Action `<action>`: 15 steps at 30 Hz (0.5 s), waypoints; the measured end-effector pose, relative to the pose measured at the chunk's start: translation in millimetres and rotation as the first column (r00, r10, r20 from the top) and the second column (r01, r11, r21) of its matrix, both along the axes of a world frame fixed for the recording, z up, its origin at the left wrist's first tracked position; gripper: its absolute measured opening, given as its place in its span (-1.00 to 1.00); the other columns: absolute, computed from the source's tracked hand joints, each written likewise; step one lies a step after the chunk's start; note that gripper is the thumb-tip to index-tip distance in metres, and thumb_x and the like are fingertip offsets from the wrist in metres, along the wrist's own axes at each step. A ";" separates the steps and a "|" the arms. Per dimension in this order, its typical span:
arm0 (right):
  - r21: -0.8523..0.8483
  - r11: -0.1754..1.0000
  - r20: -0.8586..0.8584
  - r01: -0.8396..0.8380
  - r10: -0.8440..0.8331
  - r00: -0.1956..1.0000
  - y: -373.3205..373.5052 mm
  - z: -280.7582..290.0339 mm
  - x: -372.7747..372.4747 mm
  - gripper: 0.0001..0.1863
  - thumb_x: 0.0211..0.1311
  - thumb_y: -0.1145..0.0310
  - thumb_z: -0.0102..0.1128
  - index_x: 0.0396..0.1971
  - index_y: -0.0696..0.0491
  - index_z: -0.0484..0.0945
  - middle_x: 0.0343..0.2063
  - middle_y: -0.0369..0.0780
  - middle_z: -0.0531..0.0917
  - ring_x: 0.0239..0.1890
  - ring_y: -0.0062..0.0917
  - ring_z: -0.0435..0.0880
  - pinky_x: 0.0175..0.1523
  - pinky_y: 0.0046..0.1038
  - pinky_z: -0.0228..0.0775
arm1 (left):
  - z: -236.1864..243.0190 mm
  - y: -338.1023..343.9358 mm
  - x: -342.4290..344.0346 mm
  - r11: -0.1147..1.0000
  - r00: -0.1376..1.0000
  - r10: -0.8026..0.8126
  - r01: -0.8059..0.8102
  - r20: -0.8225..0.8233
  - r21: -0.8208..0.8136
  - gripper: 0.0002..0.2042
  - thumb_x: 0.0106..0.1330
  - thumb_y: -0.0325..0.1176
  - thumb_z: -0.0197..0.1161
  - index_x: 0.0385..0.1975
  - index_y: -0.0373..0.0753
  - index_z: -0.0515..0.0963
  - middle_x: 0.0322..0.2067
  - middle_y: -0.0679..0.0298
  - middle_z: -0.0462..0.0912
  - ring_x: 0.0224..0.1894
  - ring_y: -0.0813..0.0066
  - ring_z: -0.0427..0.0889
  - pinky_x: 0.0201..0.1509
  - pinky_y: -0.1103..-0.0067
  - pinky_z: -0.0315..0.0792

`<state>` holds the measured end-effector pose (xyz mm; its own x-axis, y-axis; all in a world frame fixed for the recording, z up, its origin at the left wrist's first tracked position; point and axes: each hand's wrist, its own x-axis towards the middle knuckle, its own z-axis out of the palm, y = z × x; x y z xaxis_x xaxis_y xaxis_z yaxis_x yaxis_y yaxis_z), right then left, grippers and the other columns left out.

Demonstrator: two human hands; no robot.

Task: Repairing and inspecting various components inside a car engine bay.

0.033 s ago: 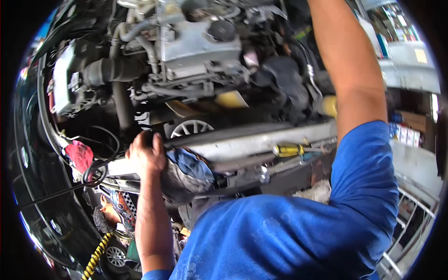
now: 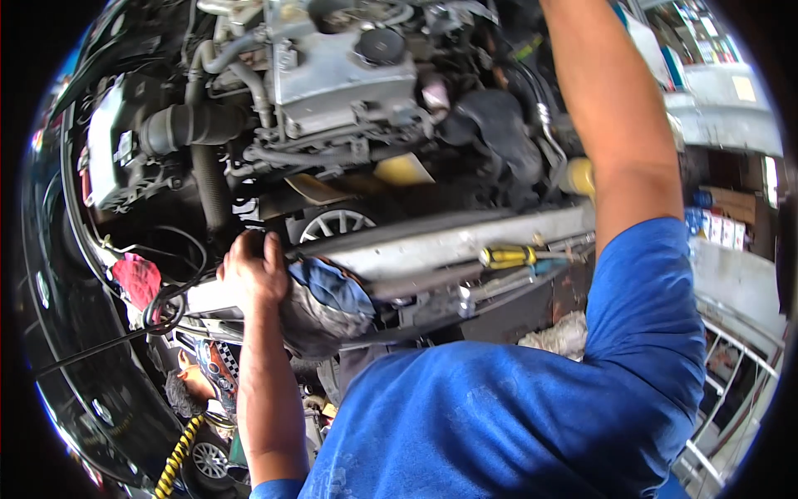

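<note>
My left hand (image 2: 253, 270) leans on the pale metal front crossbar (image 2: 440, 249) of a car's engine bay, its fingers curled over the far edge. Beside it, just to the right, lie a blue cloth (image 2: 332, 285) and a bundled grey one (image 2: 312, 320). My right arm (image 2: 619, 125) stretches forward past the right side of the engine (image 2: 341, 87), and its hand is beyond the top edge of the picture. A yellow-handled screwdriver (image 2: 507, 256) rests on the crossbar, left of my right upper arm.
A red rag (image 2: 137, 280) and a looped black cable (image 2: 169, 308) lie at the bay's left corner. Another person (image 2: 195, 387) is low at the lower left, near a yellow-and-black striped coil (image 2: 179, 457). A white metal rail (image 2: 723, 391) stands at the right.
The whole view has shifted slightly, so the engine bay sits a little further left and up. My left hand keeps its place on the crossbar, and my right arm still reaches forward.
</note>
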<state>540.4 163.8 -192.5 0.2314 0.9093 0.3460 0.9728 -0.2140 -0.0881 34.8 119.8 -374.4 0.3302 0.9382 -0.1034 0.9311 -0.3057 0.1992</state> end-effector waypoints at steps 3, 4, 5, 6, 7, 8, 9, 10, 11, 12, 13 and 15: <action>-0.013 0.996 -0.268 -0.085 0.079 0.960 -95.3 -5.1 -51.2 -0.77 0.19 0.26 0.31 -0.33 0.14 0.62 -0.31 -0.03 0.69 -0.19 -0.21 0.69 -0.07 -0.26 0.49 | -16.3 9.7 1.7 0.999 0.999 -0.032 0.032 0.005 -0.008 -0.43 0.32 0.20 0.08 0.01 -0.19 0.61 -0.02 0.09 0.68 0.11 0.10 0.59 0.28 0.22 0.25; -0.063 0.998 -0.383 -0.026 0.000 0.924 -130.2 -5.0 -71.7 -0.78 0.20 0.29 0.32 -0.28 0.13 0.61 -0.32 -0.04 0.70 -0.23 -0.24 0.69 -0.10 -0.30 0.49 | -19.8 10.6 4.8 0.999 1.000 -0.031 0.031 -0.004 -0.025 -0.43 0.32 0.22 0.08 0.02 -0.17 0.61 0.00 0.10 0.68 0.11 0.12 0.59 0.27 0.22 0.27; -0.197 0.980 -0.511 0.040 -0.137 0.849 -167.4 3.2 -96.6 -0.73 0.22 0.28 0.29 -0.16 0.11 0.59 -0.29 -0.02 0.70 -0.21 -0.20 0.69 -0.09 -0.26 0.50 | -19.2 8.8 8.3 0.999 0.999 -0.031 0.031 -0.007 -0.034 -0.43 0.32 0.22 0.08 0.02 -0.16 0.61 0.00 0.10 0.68 0.11 0.12 0.60 0.27 0.22 0.27; -0.325 0.945 -0.631 0.040 -0.248 0.735 -186.3 -3.9 -115.6 -0.68 0.24 0.28 0.27 -0.05 0.09 0.57 -0.27 0.00 0.70 -0.19 -0.17 0.70 -0.07 -0.23 0.50 | -16.7 7.2 -1.2 0.999 0.999 0.007 -0.008 -0.038 -0.035 -0.43 0.31 0.23 0.07 0.02 -0.15 0.61 0.00 0.11 0.68 0.10 0.13 0.60 0.27 0.21 0.27; -0.269 0.963 -0.661 -0.006 -0.180 0.728 -215.9 -27.4 -113.0 -0.73 0.23 0.34 0.30 -0.11 0.11 0.58 -0.23 -0.12 0.68 -0.15 -0.35 0.65 -0.04 -0.34 0.47 | -23.5 10.8 -7.3 0.999 1.000 0.005 -0.005 -0.013 -0.038 -0.44 0.31 0.24 0.07 0.00 -0.12 0.63 -0.01 0.13 0.69 0.08 0.13 0.62 0.25 0.21 0.28; -0.209 0.977 -0.687 -0.049 -0.111 0.718 -250.3 -57.3 -108.4 -0.78 0.22 0.41 0.33 -0.16 0.13 0.59 -0.19 -0.24 0.65 -0.11 -0.54 0.61 0.00 -0.44 0.44 | -27.9 13.1 -10.5 1.000 0.999 -0.015 0.015 0.038 -0.018 -0.45 0.30 0.24 0.07 -0.02 -0.11 0.64 -0.08 0.12 0.72 0.04 0.11 0.65 0.23 0.20 0.29; -0.217 0.976 -0.682 -0.025 -0.133 0.719 -279.1 -64.8 -122.0 -0.74 0.16 0.54 0.35 -0.17 0.13 0.50 -0.28 -0.37 0.54 -0.17 -0.70 0.47 -0.04 -0.57 0.36 | -30.9 14.0 -14.0 1.000 0.999 -0.009 0.009 0.037 -0.009 -0.45 0.30 0.24 0.07 -0.02 -0.10 0.64 -0.10 0.11 0.73 0.02 0.10 0.66 0.23 0.20 0.30; -0.180 0.984 -0.718 -0.014 -0.121 0.686 -309.2 -74.1 -131.1 -0.76 0.19 0.53 0.32 -0.15 0.13 0.51 -0.27 -0.34 0.56 -0.17 -0.67 0.50 -0.04 -0.55 0.37 | -30.7 13.2 -12.8 1.000 0.999 -0.004 0.003 0.039 0.004 -0.45 0.30 0.24 0.08 -0.02 -0.09 0.64 -0.12 0.11 0.74 0.01 0.09 0.67 0.22 0.19 0.31; -0.187 0.980 -0.727 0.068 -0.185 0.661 -341.9 -90.4 -134.9 -0.75 0.19 0.52 0.31 -0.14 0.13 0.51 -0.29 -0.35 0.55 -0.20 -0.70 0.48 -0.09 -0.58 0.36 | -28.0 11.5 -5.2 0.999 0.999 -0.009 0.009 0.032 -0.030 -0.45 0.30 0.24 0.08 -0.02 -0.09 0.64 -0.13 0.11 0.74 0.00 0.09 0.67 0.22 0.19 0.31; -0.321 0.920 -0.683 0.224 -0.389 0.618 -363.4 -88.8 -150.9 -0.72 0.11 0.36 0.36 -0.19 0.09 0.55 -0.41 -0.24 0.63 -0.42 -0.57 0.57 -0.30 -0.45 0.41 | -22.4 9.5 -4.0 0.998 1.000 -0.003 0.004 0.011 -0.062 -0.45 0.30 0.24 0.08 -0.02 -0.09 0.65 -0.13 0.10 0.74 0.00 0.09 0.68 0.23 0.19 0.31; -0.138 0.963 -0.740 0.233 -0.256 0.622 -394.0 -108.9 -157.8 -0.74 0.12 0.38 0.33 -0.21 0.10 0.54 -0.46 -0.29 0.59 -0.48 -0.68 0.51 -0.38 -0.48 0.37 | -13.7 0.9 6.6 0.999 1.000 -0.016 0.017 0.019 -0.036 -0.45 0.30 0.24 0.07 -0.01 -0.09 0.64 -0.10 0.11 0.74 0.04 0.11 0.66 0.25 0.20 0.30; -0.217 0.916 -0.777 0.337 -0.371 0.508 -429.4 -121.9 -185.2 -0.79 0.12 0.46 0.32 -0.24 0.11 0.54 -0.43 -0.31 0.62 -0.42 -0.72 0.50 -0.34 -0.55 0.37 | -8.5 -2.1 9.3 1.000 1.000 -0.021 0.021 -0.006 -0.007 -0.45 0.31 0.24 0.05 0.01 -0.08 0.64 -0.09 0.10 0.73 0.07 0.11 0.65 0.27 0.23 0.28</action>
<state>355.1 -265.5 -314.5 0.6985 0.6945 -0.1725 0.3522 -0.5435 -0.7620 44.1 117.7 -383.0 0.3488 0.9305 -0.1121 0.9258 -0.3235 0.1958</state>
